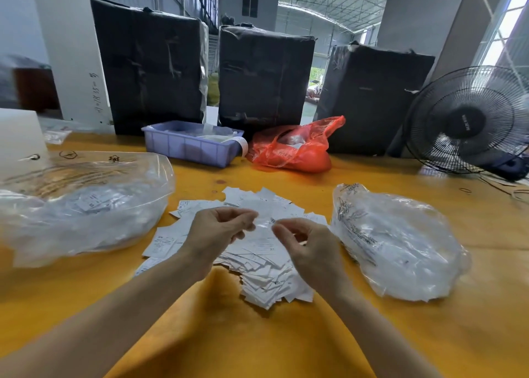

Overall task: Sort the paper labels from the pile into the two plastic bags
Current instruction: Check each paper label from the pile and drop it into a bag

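Observation:
A pile of white paper labels (pixel 263 274) lies spread on the yellow table (pixel 229 334) in front of me. Just above the pile, my left hand (pixel 217 231) and my right hand (pixel 309 243) are held close together, fingers curled. Between their fingertips is a blurred white label (pixel 264 224), pinched from both sides. A large clear plastic bag (pixel 83 205) with labels inside lies to the left of the pile. A second clear plastic bag (pixel 400 243), also holding labels, lies to the right.
At the back of the table stand a purple plastic bin (pixel 191 145), a red plastic bag (pixel 294 148) and three black wrapped boxes (pixel 263 74). A black fan (pixel 469 119) stands at the far right. A white block (pixel 20 137) sits at the far left.

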`<state>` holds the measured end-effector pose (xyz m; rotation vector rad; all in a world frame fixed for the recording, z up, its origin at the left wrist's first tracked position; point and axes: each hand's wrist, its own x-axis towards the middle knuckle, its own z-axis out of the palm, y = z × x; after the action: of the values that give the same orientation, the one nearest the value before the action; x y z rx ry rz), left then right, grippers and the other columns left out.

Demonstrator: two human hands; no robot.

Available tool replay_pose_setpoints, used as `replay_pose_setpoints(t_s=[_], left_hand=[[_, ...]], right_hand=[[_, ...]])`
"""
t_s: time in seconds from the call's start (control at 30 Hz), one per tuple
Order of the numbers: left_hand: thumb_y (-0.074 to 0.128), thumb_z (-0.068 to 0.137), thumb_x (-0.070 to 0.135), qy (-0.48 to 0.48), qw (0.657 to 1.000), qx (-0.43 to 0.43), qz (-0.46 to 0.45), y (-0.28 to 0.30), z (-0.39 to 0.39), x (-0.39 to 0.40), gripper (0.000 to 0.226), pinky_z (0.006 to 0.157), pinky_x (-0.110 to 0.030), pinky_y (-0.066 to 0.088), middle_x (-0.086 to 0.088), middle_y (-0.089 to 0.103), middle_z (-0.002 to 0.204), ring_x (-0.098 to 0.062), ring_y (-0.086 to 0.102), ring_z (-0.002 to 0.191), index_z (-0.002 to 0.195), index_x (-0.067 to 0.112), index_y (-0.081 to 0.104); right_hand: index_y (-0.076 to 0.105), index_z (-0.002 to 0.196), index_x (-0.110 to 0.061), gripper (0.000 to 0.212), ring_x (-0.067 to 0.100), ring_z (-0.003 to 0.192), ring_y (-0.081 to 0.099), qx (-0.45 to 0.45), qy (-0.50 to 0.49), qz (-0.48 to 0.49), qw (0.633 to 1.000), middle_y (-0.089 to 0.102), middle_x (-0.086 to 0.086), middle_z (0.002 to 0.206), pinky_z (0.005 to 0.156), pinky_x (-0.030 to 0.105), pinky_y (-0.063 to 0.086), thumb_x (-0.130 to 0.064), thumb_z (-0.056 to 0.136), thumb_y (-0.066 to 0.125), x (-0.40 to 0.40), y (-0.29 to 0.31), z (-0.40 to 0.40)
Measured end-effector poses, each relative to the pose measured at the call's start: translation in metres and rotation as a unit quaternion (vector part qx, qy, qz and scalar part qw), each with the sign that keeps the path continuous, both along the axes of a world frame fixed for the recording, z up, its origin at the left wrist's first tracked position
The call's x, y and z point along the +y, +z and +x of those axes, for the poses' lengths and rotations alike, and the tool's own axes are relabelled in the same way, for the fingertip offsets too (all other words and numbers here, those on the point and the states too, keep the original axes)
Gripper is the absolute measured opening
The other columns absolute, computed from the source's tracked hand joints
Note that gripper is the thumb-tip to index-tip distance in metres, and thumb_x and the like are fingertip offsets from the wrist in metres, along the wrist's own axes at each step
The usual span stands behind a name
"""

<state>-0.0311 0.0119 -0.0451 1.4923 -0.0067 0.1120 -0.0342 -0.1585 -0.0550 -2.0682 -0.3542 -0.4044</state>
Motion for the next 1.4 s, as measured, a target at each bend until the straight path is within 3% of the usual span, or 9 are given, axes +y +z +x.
replay_pose_setpoints(t_s=[0.1,0.17,0.4,0.73,0.9,1.07,1.2,1.33,1.4], left_hand=[[0.078,0.068,0.019,0.047,0.998,0.028,-0.014,-0.003,0.003,0.006,0.014,0.058,-0.023,0.041,-0.002,0.069,0.066,-0.012,0.054,0.062,0.078,0.009,0.075],[0.079,0.063,0.018,0.053,0.997,0.042,-0.024,-0.004,0.004,0.008,0.017,0.057,-0.025,0.039,-0.003,0.063,0.060,-0.014,0.048,0.060,0.074,0.006,0.073],[0.080,0.065,0.011,0.046,0.998,0.035,-0.027,-0.008,0.007,0.009,0.016,0.057,-0.025,0.042,-0.008,0.064,0.062,-0.015,0.051,0.058,0.066,0.005,0.065],[0.078,0.067,0.009,0.016,0.999,0.032,-0.027,-0.014,0.009,0.012,0.018,0.053,-0.022,0.045,-0.016,0.073,0.078,-0.013,0.068,0.059,0.071,0.002,0.062],[0.077,0.071,0.009,0.013,0.999,0.035,-0.015,-0.014,0.008,0.010,0.016,0.057,-0.024,0.048,-0.013,0.074,0.079,-0.015,0.070,0.064,0.074,0.003,0.063],[0.073,0.077,0.005,-0.007,0.999,0.042,-0.031,-0.013,0.004,0.005,0.012,0.053,-0.019,0.052,-0.013,0.074,0.079,-0.016,0.069,0.063,0.088,0.001,0.067],[0.066,0.084,0.010,-0.050,0.997,0.039,-0.032,-0.011,0.002,0.005,0.013,0.057,-0.019,0.053,-0.013,0.075,0.085,-0.017,0.070,0.068,0.094,0.002,0.069],[0.064,0.080,0.029,-0.064,0.996,0.045,-0.039,-0.009,0.000,0.001,0.026,0.058,-0.020,0.053,-0.011,0.075,0.087,-0.016,0.070,0.069,0.089,0.005,0.071],[0.061,0.083,0.030,-0.072,0.995,0.051,-0.046,-0.009,-0.001,0.001,0.027,0.057,-0.019,0.054,-0.011,0.075,0.087,-0.015,0.070,0.069,0.088,0.005,0.071]], right_hand=[[0.059,0.124,-0.015,0.047,0.016,0.113,0.049,-0.022,-0.028,-0.255,0.966,0.061,0.000,0.119,0.094,0.021,0.037,-0.046,0.089,0.058,0.004,-0.016,0.007],[0.057,0.124,-0.015,0.055,0.021,0.118,0.043,0.013,-0.033,-0.334,0.942,0.057,0.002,0.123,0.098,0.031,0.036,-0.054,0.086,0.056,0.007,-0.021,0.012],[0.064,0.117,-0.018,0.043,0.017,0.107,0.044,0.013,-0.037,-0.258,0.965,0.056,0.000,0.111,0.087,0.026,0.035,-0.047,0.086,0.061,-0.001,-0.023,0.015],[0.075,0.097,-0.018,0.024,0.010,0.092,0.061,-0.013,0.056,-0.315,0.947,0.070,-0.003,0.102,0.080,0.024,0.048,-0.035,0.081,0.070,-0.024,-0.003,0.013],[0.071,0.079,-0.017,0.067,0.012,0.090,0.053,-0.010,-0.027,-0.326,0.945,0.066,-0.004,0.090,0.081,0.030,0.044,-0.072,0.074,0.034,-0.011,-0.002,0.006],[0.059,0.112,-0.011,0.059,0.024,0.102,0.054,0.060,-0.059,-0.312,0.946,0.061,0.006,0.105,0.085,0.036,0.046,-0.059,0.078,0.064,0.018,-0.010,0.009],[0.059,0.119,-0.006,0.055,0.020,0.096,0.061,0.153,-0.043,-0.159,0.974,0.064,0.008,0.112,0.079,0.027,0.046,-0.030,0.074,0.080,0.013,-0.009,0.012],[0.065,0.080,-0.009,0.015,0.014,0.061,0.056,0.161,-0.026,-0.045,0.986,0.061,-0.001,0.069,0.057,0.028,0.044,-0.021,0.081,0.074,-0.001,-0.005,0.011],[0.057,0.061,-0.011,0.030,0.011,0.049,0.040,0.136,-0.032,-0.021,0.990,0.045,-0.003,0.052,0.053,0.028,0.033,-0.023,0.086,0.069,-0.011,-0.001,0.010]])
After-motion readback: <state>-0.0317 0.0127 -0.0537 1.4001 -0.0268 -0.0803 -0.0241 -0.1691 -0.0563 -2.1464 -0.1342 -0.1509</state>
